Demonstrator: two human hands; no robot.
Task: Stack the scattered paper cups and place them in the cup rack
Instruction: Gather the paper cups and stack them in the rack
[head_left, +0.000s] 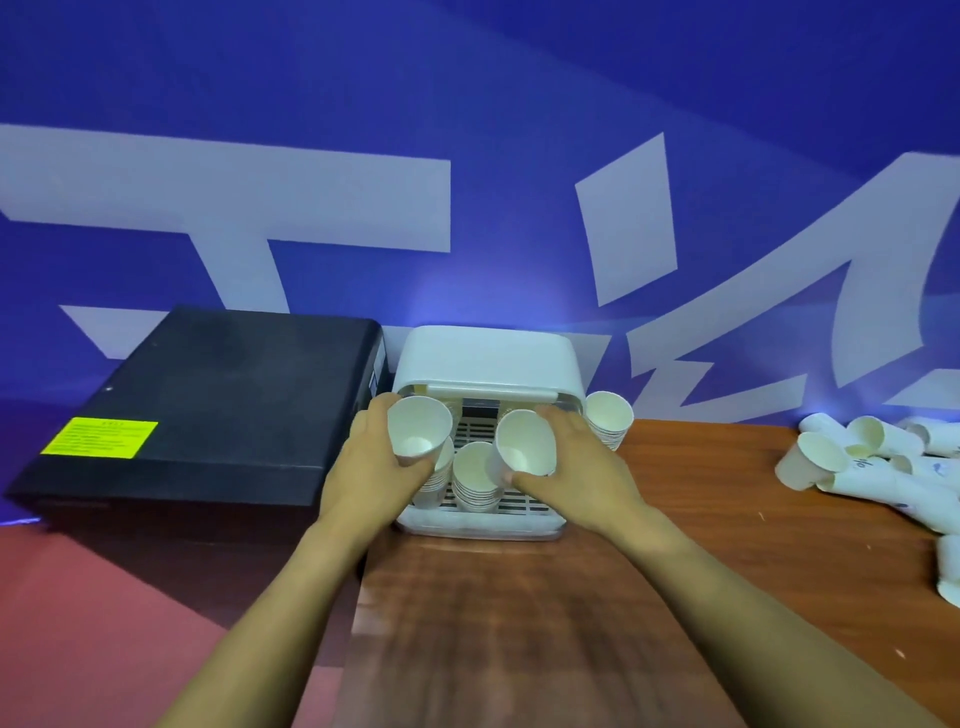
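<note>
Item: paper cups, white, thin-walled. Likely very light, easily crushed at the rim, stiffer near the base; nested stacks may slide apart if tilted.

Location: your left hand (376, 457) grips one cup (418, 427) by its side wall, and your right hand (576, 457) grips another cup (525, 441), both over the open cup rack (480, 522) on the counter (519, 597). A stack (475, 478) stands in the rack; another stack (608, 418) stands beside it. The loose cups (872, 462) lie far right.

Handling: hold mid-wall with a gentle squeeze; support stacks low.
</note>
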